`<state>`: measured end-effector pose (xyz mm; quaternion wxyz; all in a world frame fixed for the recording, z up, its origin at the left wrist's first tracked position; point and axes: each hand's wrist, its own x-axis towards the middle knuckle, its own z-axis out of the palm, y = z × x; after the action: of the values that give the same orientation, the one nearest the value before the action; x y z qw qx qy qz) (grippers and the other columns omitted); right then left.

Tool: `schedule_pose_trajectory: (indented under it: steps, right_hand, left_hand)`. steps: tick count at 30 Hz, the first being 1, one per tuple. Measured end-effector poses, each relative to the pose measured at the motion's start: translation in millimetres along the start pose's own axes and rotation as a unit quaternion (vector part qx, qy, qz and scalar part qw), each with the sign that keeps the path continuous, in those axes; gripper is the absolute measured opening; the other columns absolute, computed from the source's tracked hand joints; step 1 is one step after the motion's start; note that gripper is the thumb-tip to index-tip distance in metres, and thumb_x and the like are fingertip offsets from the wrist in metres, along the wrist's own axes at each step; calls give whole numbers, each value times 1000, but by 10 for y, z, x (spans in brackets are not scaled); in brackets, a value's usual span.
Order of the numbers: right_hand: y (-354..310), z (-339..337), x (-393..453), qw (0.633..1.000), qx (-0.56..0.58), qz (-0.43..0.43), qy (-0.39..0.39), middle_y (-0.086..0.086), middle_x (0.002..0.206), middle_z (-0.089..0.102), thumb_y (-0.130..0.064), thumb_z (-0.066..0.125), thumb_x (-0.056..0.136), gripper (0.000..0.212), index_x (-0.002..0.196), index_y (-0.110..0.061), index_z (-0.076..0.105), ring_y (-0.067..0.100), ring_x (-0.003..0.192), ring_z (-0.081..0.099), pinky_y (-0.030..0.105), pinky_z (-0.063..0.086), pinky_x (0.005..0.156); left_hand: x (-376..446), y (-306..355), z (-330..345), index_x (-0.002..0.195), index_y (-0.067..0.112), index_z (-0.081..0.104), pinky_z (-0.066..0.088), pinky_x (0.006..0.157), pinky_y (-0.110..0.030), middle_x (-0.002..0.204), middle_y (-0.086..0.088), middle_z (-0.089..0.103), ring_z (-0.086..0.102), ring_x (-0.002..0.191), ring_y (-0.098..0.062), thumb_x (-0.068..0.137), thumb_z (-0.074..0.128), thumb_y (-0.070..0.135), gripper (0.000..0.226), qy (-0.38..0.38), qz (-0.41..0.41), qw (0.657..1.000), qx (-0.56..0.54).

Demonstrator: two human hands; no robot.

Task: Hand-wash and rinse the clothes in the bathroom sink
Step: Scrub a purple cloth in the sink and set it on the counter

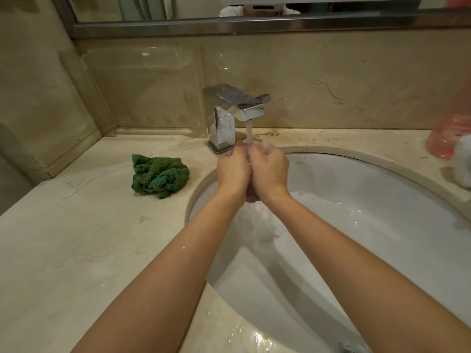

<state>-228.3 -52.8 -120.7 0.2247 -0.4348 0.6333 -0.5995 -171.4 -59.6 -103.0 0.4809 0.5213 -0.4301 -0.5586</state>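
A: Beige marble counter (76,250), white oval sink (382,225) set into it, chrome faucet (229,110) at the back with water (249,131) running.

B: Hands?

A: Left hand (233,169) and right hand (270,169) pressed together right under the stream, fingers curled round a small purplish garment (251,196). Only bits of it show, at the fingertips and below the wrists. Rest is hidden in the grip.

B: Step?

A: Looks like rinsing or scrubbing under the tap. To do it well, I'd say keep the cloth in the stream, rub and squeeze, then turn it so the hidden folds get flushed.

B: Other clothes?

A: Green cloth (159,175) bunched on the counter, left of the sink, well apart from the hands. Can't tell if it's washed.

B: Room to move?

A: Basin is wide open toward the right and near side. Faucet body sits just beside the left knuckles, so that's the tight edge. Pink bottle (451,133) and a white item (462,164) far right, blurred. Clear tray (142,90) leans on the back wall.
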Motion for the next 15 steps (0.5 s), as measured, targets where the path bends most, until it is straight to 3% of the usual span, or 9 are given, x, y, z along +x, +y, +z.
schedule_pose_trajectory:
  steps: [3,5,8,11,13,15]
  right_hand:
    - [7,-49,25,994,-86,-62,-37,3,56,52,-21,51,89,32,58,-16,49,25,61,54,38,42,58]
    - [-13,-76,38,982,-145,-98,-66,-2,55,47,-18,49,91,36,56,-20,43,25,63,51,34,38,59]
    - [3,-90,43,976,-165,-120,-79,1,57,52,-19,48,93,36,58,-18,48,27,66,54,35,41,60]
    - [15,-99,14,974,-180,-118,-75,4,65,60,-27,43,99,37,68,-14,57,26,69,57,36,44,64]
    - [-17,-104,28,971,-207,-91,-83,1,75,65,-38,37,101,40,83,-14,63,23,75,61,37,49,70]
    - [-62,-112,74,975,-194,-21,-110,0,90,66,-50,31,101,40,102,-20,57,22,87,63,40,50,81]
  left_hand:
    - [-20,19,-26,52,17,43,30,37,-16,36,0,37,36,29,-16,93,47,32,44,-47,-117,992,-2]
    - [-29,28,-56,50,17,37,30,38,-12,38,-1,34,33,29,-14,92,45,34,47,-66,-163,984,6]
    - [-38,30,-77,53,16,41,34,41,-13,41,-2,39,38,30,-16,94,42,35,45,-67,-186,980,2]
    - [-52,12,-75,51,17,37,33,38,-11,33,0,34,33,24,-13,97,39,38,51,-63,-171,983,-18]
    - [-35,17,-57,50,16,41,35,37,-12,34,0,39,40,25,-12,99,39,42,56,-61,-169,982,-59]
    - [3,29,-30,66,14,62,46,44,-21,55,-5,62,61,48,-17,100,39,44,51,-54,-163,981,-93]
